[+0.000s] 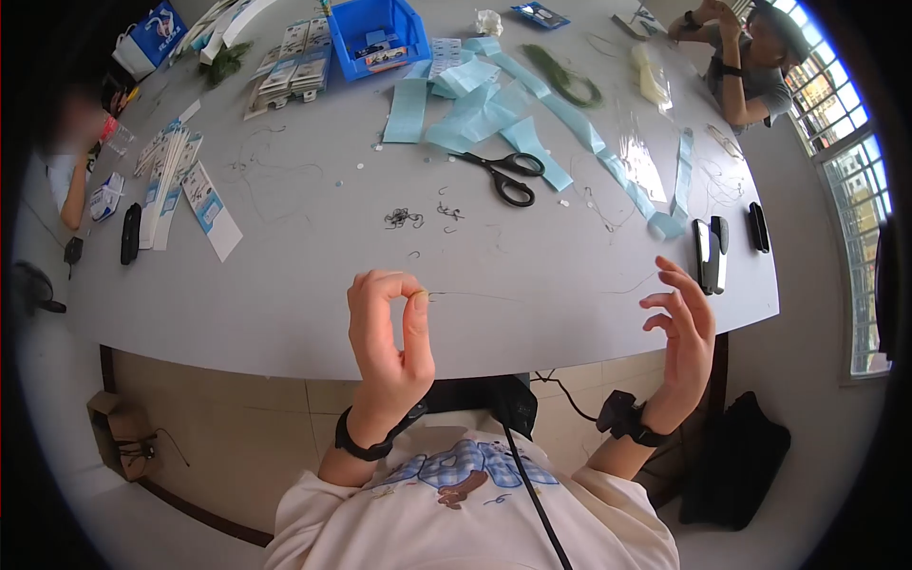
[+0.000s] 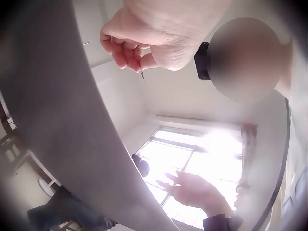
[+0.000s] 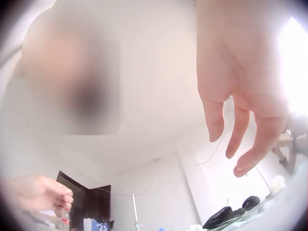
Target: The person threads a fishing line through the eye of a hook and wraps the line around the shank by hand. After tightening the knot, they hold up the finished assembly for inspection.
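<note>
In the head view the left hand (image 1: 388, 332) pinches a small hook (image 1: 430, 296) between thumb and forefinger, and a thin line runs from it to the right. Its dark tip (image 2: 143, 74) pokes out below the fingertips of the left hand (image 2: 144, 41) in the left wrist view. The right hand (image 1: 682, 332) is raised near the table's right front, fingers spread and slightly bent. In the right wrist view, a fine line (image 3: 214, 153) passes by the fingers of the right hand (image 3: 245, 91); whether they touch it I cannot tell. Small dark hooks (image 1: 404, 218) lie in a pile beyond the left hand.
Black scissors (image 1: 503, 175), pale blue strips (image 1: 480, 114) and a blue bin (image 1: 378, 38) lie farther back on the grey table (image 1: 285, 313). A stapler (image 1: 711, 255) stands beyond the right hand. Card packs (image 1: 296, 59) are at the back left. Two other people sit at the sides.
</note>
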Demonstrator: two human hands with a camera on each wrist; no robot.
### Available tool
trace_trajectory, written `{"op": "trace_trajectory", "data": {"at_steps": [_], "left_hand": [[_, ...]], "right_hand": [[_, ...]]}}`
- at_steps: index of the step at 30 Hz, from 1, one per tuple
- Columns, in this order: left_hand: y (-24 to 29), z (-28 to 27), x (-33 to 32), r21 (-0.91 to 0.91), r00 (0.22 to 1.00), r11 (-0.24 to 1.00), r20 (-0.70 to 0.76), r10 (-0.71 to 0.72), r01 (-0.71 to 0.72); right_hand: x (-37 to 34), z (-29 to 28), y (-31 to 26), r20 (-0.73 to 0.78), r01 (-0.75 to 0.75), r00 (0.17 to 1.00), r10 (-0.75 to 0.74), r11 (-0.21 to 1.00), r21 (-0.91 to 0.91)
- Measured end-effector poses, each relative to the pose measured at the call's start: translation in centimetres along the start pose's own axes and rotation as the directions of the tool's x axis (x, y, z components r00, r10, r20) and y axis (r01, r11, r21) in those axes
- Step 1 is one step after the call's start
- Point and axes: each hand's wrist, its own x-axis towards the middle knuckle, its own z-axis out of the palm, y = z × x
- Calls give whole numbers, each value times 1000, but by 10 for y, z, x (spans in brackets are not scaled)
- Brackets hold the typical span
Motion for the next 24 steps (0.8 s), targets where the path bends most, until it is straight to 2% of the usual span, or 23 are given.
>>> {"op": "trace_trajectory", "data": {"at_steps": [1,2,3,4,6,8,9,10,12,14,16,18,20,24], "left_hand": [[0,1,2,-47,999,998,19,33,-32],[1,2,2,-36,1000,999,14,11,-10],[3,2,2,-86,999,996,37,26,-23],[5,1,1,-139,997,989,60,49,-40],[12,-1,-1,-170,996,985,87,-1,16],[16,-2,-3,-219,992,974,122,-33,59],[17,-2,-4,-216,990,974,134,-41,70],[17,-2,-4,-217,990,976,142,8,23],[20,-1,-5,-217,986,976,156,52,-17],[24,-2,-6,-254,991,967,125,56,-22],[26,-5,-7,-246,989,969,132,61,-27],[27,-8,-8,-242,988,970,137,65,-31],[26,-8,-9,-239,987,969,125,100,-68],[29,-6,-8,-231,981,964,112,158,-129]], "right_hand": [[7,-10,2,-180,0,983,-31,986,-169],[11,-19,6,-310,13,942,-130,936,-352],[16,-33,10,-391,-42,858,-333,714,-699],[13,-41,12,-355,-210,730,-584,302,-930],[0,-11,-15,-386,-41,690,-613,499,-866],[-19,31,-27,-248,327,794,-556,733,-596],[-28,50,-30,-33,446,850,-526,750,-488],[-37,66,-31,188,534,845,-501,770,-350],[-39,92,-34,501,590,761,-413,761,-269],[-36,111,-27,545,597,732,-410,771,-221],[-36,117,-21,499,589,748,-439,785,-193],[-36,113,-17,474,534,784,-401,826,-182],[-37,114,-18,472,551,776,-419,814,-183],[-43,111,-17,463,451,815,-349,883,-129]]}}
